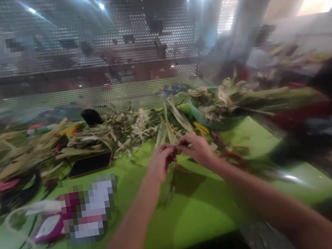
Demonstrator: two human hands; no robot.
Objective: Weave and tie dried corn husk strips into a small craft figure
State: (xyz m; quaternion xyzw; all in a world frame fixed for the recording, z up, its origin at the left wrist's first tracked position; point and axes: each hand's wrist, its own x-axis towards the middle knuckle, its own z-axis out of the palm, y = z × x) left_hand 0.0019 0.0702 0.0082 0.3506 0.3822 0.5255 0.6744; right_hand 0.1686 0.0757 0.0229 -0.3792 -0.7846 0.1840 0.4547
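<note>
Pale green husk leaves [170,130] fan upward from between my two hands, over the middle of the green table [195,220]. My left hand [163,160] is closed around the base of the leaves, fingers pinched. Touching it at the fingertips, my right hand [196,149] is pinched at the same spot. Thin strands hang below my hands, blurred. Behind them lies a heap of cut dry husk pieces [141,124].
A dark phone [90,164] lies left of my hands, with a magenta object [48,227] and white cable nearer. Long husks [12,160] cover the far left. A green bowl [212,119] holds plant material at right. People sit at the right; a perforated metal screen [118,94] stands behind.
</note>
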